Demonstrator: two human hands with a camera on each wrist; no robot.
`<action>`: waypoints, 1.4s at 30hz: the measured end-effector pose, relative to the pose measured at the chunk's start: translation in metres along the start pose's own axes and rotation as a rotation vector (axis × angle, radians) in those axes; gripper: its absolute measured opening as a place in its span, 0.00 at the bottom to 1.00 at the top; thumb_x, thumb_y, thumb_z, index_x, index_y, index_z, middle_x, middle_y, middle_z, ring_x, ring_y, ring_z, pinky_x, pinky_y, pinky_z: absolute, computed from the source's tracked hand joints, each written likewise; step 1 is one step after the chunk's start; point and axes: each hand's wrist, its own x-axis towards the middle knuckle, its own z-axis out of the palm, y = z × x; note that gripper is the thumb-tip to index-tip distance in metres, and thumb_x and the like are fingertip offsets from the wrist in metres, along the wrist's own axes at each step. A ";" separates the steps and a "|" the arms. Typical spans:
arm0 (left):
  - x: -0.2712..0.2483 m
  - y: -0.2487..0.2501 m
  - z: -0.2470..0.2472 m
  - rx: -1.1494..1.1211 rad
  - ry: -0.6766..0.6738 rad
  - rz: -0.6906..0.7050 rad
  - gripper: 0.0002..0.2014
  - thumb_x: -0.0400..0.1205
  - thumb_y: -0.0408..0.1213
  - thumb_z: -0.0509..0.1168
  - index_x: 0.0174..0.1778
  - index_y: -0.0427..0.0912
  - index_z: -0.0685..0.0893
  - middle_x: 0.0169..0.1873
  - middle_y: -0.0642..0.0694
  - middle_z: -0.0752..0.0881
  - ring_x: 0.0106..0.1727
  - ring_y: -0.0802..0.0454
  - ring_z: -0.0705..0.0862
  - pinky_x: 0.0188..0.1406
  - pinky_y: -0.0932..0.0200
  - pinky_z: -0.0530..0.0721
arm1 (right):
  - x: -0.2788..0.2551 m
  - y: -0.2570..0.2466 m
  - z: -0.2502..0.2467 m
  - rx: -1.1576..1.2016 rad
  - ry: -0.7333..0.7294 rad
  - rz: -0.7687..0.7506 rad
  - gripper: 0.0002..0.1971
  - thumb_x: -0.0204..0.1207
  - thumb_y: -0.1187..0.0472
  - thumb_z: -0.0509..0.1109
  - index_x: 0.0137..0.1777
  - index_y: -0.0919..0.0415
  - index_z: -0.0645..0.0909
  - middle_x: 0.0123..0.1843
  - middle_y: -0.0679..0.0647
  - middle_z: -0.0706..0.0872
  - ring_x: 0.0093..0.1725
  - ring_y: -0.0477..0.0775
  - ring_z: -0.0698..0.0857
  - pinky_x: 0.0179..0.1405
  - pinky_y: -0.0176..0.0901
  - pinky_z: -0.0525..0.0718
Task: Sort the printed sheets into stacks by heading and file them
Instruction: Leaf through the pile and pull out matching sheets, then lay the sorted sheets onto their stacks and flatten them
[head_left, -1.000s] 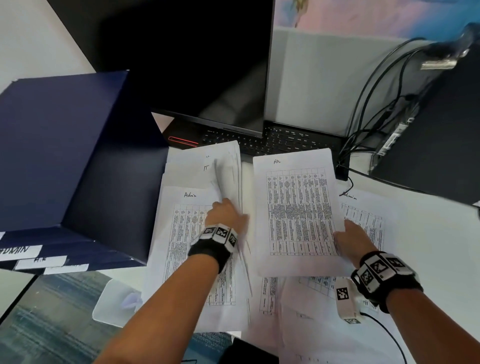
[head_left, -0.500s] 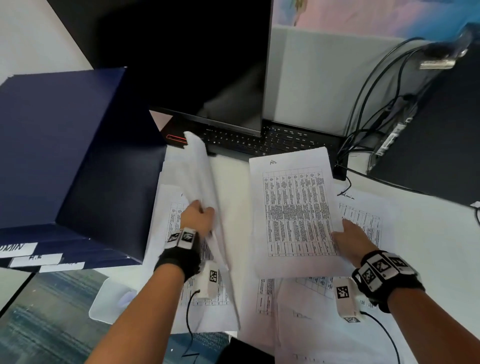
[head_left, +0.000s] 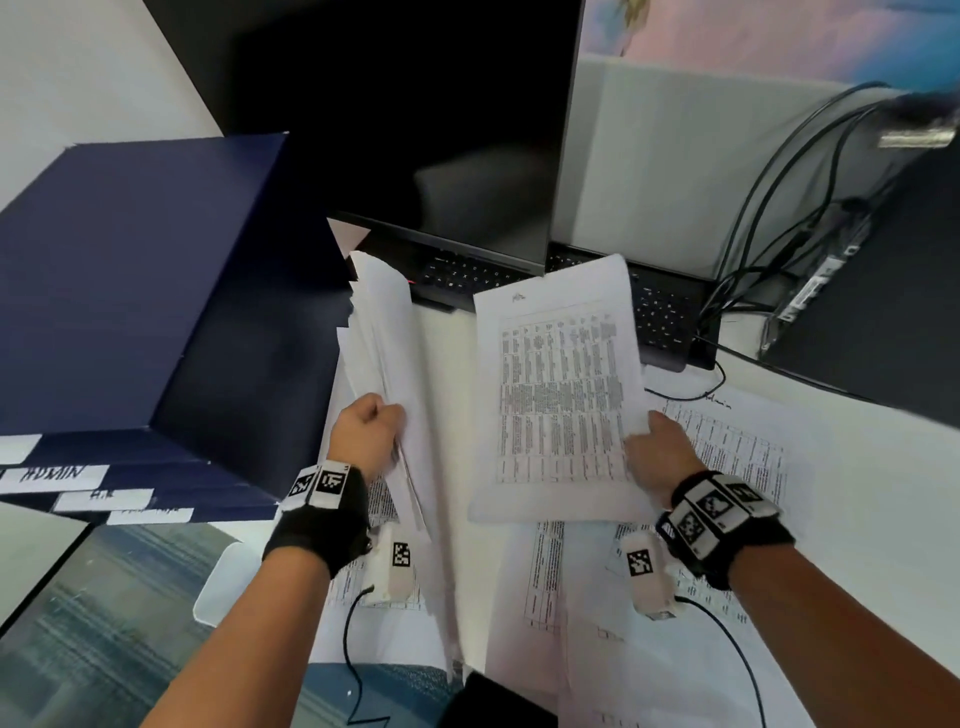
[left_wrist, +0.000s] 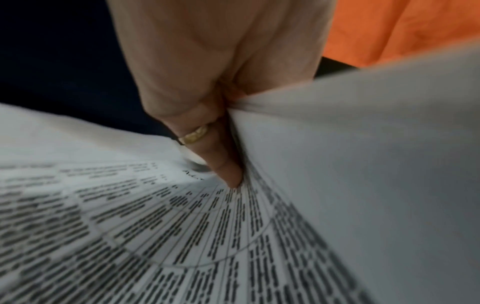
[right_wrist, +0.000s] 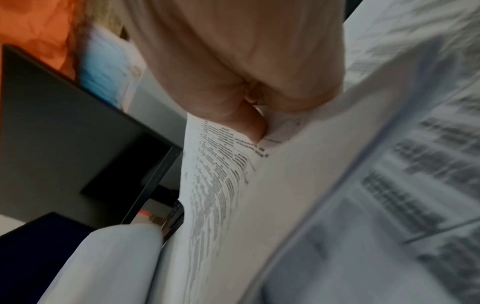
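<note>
My left hand (head_left: 371, 431) grips a stack of white sheets (head_left: 387, 358) by its right edge and holds it tilted up on edge, clear of the desk. In the left wrist view the fingers (left_wrist: 223, 164) curl round that stack (left_wrist: 363, 164) above a printed table sheet (left_wrist: 130, 226). My right hand (head_left: 654, 447) pinches the right edge of a printed stack with a handwritten heading (head_left: 561, 395), lifted off the desk. The thumb (right_wrist: 249, 123) presses on its printed face (right_wrist: 218, 185). More printed sheets (head_left: 727, 447) lie flat on the desk under both hands.
A dark blue file box (head_left: 130, 291) with white labels (head_left: 52, 474) stands at the left. A laptop (head_left: 660, 322) with its dark screen sits behind the papers. Cables (head_left: 769, 208) and a black device (head_left: 893, 291) fill the back right. The desk edge runs along the lower left.
My left hand has raised its stack from flat on the desk to standing on edge. My right hand has lifted the headed stack off the desk and tilted it.
</note>
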 end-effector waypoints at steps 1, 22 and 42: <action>0.000 0.003 -0.003 0.001 0.003 0.012 0.16 0.77 0.29 0.61 0.25 0.43 0.64 0.18 0.47 0.65 0.16 0.53 0.64 0.13 0.69 0.62 | 0.006 -0.004 0.010 -0.012 -0.017 0.003 0.08 0.78 0.73 0.58 0.42 0.60 0.70 0.35 0.52 0.73 0.35 0.53 0.74 0.33 0.39 0.73; 0.019 -0.001 0.012 0.134 -0.119 0.062 0.16 0.77 0.38 0.64 0.26 0.45 0.67 0.19 0.46 0.76 0.21 0.49 0.74 0.24 0.60 0.74 | 0.003 -0.086 0.129 -0.016 -0.417 -0.042 0.20 0.78 0.74 0.59 0.70 0.73 0.73 0.60 0.70 0.82 0.52 0.62 0.82 0.55 0.52 0.86; -0.049 0.015 0.140 0.857 -0.378 0.462 0.18 0.83 0.42 0.59 0.67 0.40 0.76 0.66 0.38 0.75 0.65 0.40 0.77 0.63 0.51 0.77 | -0.016 0.063 -0.079 -0.481 0.328 0.277 0.37 0.68 0.52 0.76 0.74 0.56 0.63 0.74 0.64 0.65 0.72 0.68 0.66 0.69 0.64 0.69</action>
